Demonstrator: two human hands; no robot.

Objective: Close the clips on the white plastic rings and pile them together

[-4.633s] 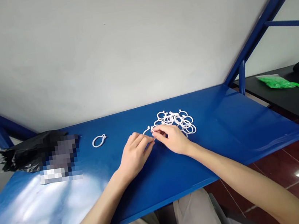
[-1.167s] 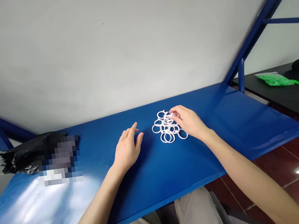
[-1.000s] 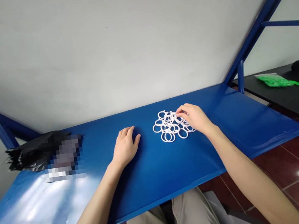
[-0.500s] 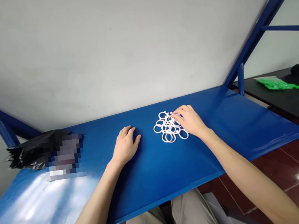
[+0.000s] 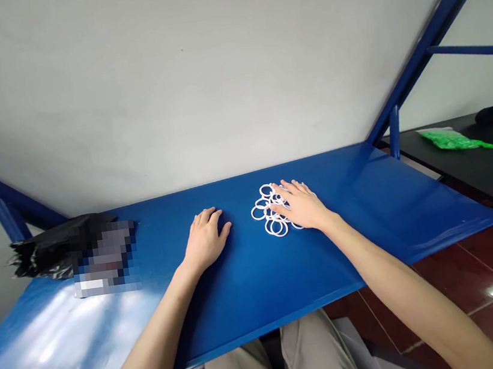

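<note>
A loose pile of white plastic rings (image 5: 278, 227), each with a small knob or eyelet, lies on the blue table (image 5: 260, 285). Over the right part of the pile my right hand (image 5: 300, 204) rests with its fingers spread, covering several rings and touching them from above. To the left of the pile my left hand (image 5: 206, 235) lies on the bare blue surface. Its fingers are apart and slightly bent, with nothing in them. A gap separates it from the rings.
Crumpled black plastic bags (image 5: 55, 249) lie at the table's left end, beside a pixelated dark item (image 5: 112, 250). Blue metal bars (image 5: 419, 44) slope up at both sides before a pale wall (image 5: 197, 82). On a black table (image 5: 454, 172) at right is a bag of green pieces (image 5: 449, 138).
My right hand has gone from bent fingers at the pile's right edge to spread fingers laid over the rings, shifting slightly left. My left hand has stayed in place.
</note>
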